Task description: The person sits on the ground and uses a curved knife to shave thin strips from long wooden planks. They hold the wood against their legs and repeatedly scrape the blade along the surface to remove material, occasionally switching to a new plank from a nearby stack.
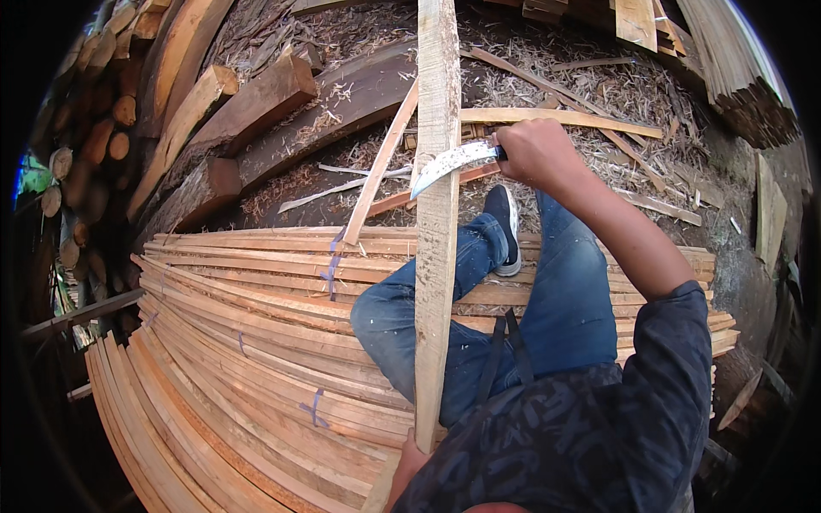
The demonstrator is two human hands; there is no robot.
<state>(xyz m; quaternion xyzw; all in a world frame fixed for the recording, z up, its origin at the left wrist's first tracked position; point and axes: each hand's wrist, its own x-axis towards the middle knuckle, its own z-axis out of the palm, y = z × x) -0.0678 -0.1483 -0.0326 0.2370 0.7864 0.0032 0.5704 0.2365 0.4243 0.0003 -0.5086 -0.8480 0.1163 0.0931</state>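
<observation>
A long, pale sawn plank [437, 222] runs from the top of the view, over my bent leg, down past my left side. My left hand [414, 460] grips its near end low beside my hip, with most of the fingers hidden. My right hand [537, 152] is closed round the dark handle of a curved knife [453, 164]. Its speckled silver blade lies across the plank, tip toward the left; I cannot tell whether the edge touches the wood.
I sit on stacked wooden strips [256, 342], some tied with purple bands [315, 409]. Thick timbers [256, 103] lie at the far left, by piled logs [98, 141]. Shavings [530, 81] and loose slats [564, 118] litter the ground ahead. More boards [727, 68] stand at the far right.
</observation>
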